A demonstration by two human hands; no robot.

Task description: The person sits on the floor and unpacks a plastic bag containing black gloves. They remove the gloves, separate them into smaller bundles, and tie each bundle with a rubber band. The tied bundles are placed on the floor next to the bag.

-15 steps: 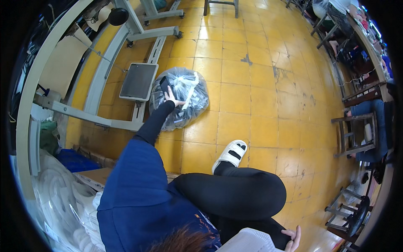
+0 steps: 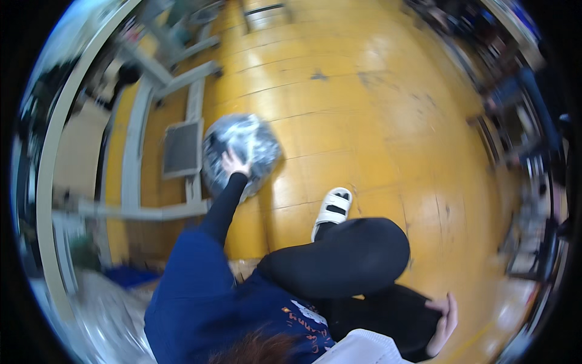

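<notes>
The left hand (image 2: 232,162) reaches far out and down to a clear plastic bag (image 2: 240,151) lying on the yellow floor (image 2: 376,121), just left of the middle of the room. The fingers rest on the near top of the bag; the picture is blurred, so I cannot tell whether they have closed on the film or only touch it. The bag looks crumpled and puffy, with something dark inside. I judge it soft and fairly light, likely slippery where the film is smooth, and it would sag if lifted by one corner. A bunched handful at the top seems the safest place to take hold.

The right hand (image 2: 444,323) sits near, at the lower right, against a black-clad leg (image 2: 345,255), fingers loosely curled and holding nothing that I can see.

Just left of the bag stands a grey metal frame (image 2: 136,164) with a flat grey pedal (image 2: 182,148) almost touching it. A white sandal (image 2: 332,209) is planted just right of the bag, and shiny plastic sheeting (image 2: 103,315) lies piled at the near left.
</notes>
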